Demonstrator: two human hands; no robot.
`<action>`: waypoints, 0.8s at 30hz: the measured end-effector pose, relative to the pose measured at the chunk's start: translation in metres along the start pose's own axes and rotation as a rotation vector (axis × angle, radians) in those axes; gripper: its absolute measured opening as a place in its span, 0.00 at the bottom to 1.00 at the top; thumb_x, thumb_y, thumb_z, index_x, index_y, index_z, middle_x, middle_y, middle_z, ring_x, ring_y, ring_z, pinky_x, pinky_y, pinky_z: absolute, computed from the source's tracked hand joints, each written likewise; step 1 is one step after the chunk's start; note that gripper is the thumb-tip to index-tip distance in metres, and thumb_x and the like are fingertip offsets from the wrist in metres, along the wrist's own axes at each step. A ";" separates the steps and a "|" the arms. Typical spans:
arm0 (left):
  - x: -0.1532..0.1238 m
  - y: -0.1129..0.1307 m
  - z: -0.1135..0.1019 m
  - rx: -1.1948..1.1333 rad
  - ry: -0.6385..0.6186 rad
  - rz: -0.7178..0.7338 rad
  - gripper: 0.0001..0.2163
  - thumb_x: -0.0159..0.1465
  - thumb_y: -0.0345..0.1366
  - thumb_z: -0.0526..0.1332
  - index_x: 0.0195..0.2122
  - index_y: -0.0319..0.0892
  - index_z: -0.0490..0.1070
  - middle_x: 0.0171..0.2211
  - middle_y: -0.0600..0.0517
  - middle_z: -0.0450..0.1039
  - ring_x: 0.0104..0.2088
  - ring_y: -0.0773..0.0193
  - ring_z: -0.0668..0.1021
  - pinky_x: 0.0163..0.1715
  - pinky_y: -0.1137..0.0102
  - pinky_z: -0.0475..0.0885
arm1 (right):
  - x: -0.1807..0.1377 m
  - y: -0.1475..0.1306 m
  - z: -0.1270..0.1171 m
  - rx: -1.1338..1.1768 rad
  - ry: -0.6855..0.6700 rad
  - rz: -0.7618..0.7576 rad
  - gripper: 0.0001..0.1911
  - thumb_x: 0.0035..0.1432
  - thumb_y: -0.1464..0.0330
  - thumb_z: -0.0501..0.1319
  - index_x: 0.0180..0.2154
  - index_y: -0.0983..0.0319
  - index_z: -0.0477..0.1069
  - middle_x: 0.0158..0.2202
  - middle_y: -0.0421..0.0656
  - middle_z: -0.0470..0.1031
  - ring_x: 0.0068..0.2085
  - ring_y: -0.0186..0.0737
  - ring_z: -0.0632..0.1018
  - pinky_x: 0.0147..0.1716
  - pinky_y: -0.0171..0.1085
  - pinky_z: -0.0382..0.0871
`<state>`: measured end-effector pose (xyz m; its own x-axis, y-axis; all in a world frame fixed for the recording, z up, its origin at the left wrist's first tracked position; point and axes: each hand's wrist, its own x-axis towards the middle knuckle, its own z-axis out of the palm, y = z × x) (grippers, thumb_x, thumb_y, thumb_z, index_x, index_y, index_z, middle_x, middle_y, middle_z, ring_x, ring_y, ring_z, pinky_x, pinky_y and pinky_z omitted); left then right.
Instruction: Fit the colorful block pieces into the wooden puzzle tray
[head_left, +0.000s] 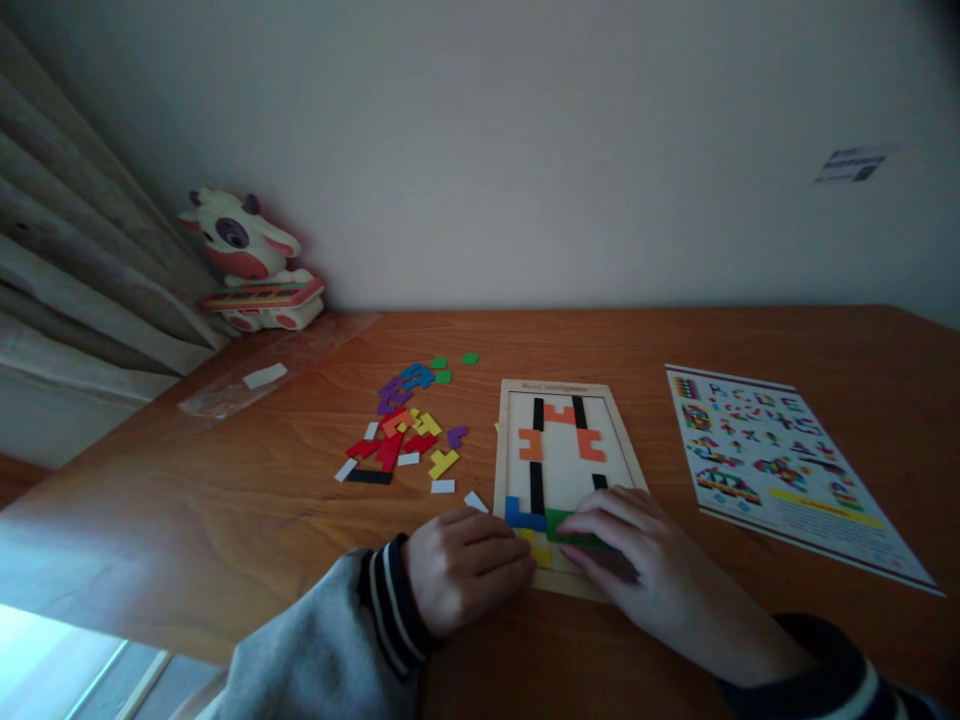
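A wooden puzzle tray (pixel 630 440) lies on the brown table, holding orange, black, blue, green and yellow flat pieces. My right hand (pixel 637 560) rests on the tray's near end, fingertips pressed on a green piece (pixel 561 522). My left hand (pixel 465 565) is curled into a loose fist beside the tray's near left corner, next to a yellow piece (pixel 538 552). Whether that fist holds anything is hidden. A scatter of loose coloured pieces (pixel 405 425) lies left of the tray.
A printed pattern sheet (pixel 780 460) lies right of the tray. A cow-shaped toy (pixel 251 260) stands at the back left by the curtain. A clear plastic bag (pixel 255 385) lies in front of it. The table's left edge drops off near my left sleeve.
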<state>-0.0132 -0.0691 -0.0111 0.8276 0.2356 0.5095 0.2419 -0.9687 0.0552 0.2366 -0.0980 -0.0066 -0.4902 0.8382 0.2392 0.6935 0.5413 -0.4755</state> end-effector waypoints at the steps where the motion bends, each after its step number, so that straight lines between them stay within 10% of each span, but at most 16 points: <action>1: 0.001 0.001 -0.002 -0.001 0.005 0.000 0.07 0.69 0.30 0.56 0.43 0.38 0.73 0.40 0.47 0.80 0.41 0.62 0.79 0.39 0.68 0.76 | 0.000 0.001 0.000 -0.002 0.005 0.002 0.06 0.62 0.68 0.61 0.42 0.56 0.72 0.39 0.42 0.74 0.42 0.42 0.74 0.43 0.44 0.70; 24: 0.004 0.003 -0.003 0.076 0.084 -0.016 0.04 0.63 0.33 0.64 0.37 0.39 0.73 0.34 0.52 0.79 0.35 0.65 0.79 0.34 0.70 0.73 | -0.003 0.011 0.002 -0.037 0.031 0.019 0.13 0.59 0.67 0.64 0.46 0.55 0.71 0.44 0.43 0.71 0.46 0.44 0.74 0.47 0.46 0.70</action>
<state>-0.0103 -0.0709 -0.0066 0.7786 0.2407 0.5795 0.2954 -0.9554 -0.0001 0.2443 -0.0947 -0.0141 -0.4606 0.8496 0.2568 0.7218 0.5270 -0.4486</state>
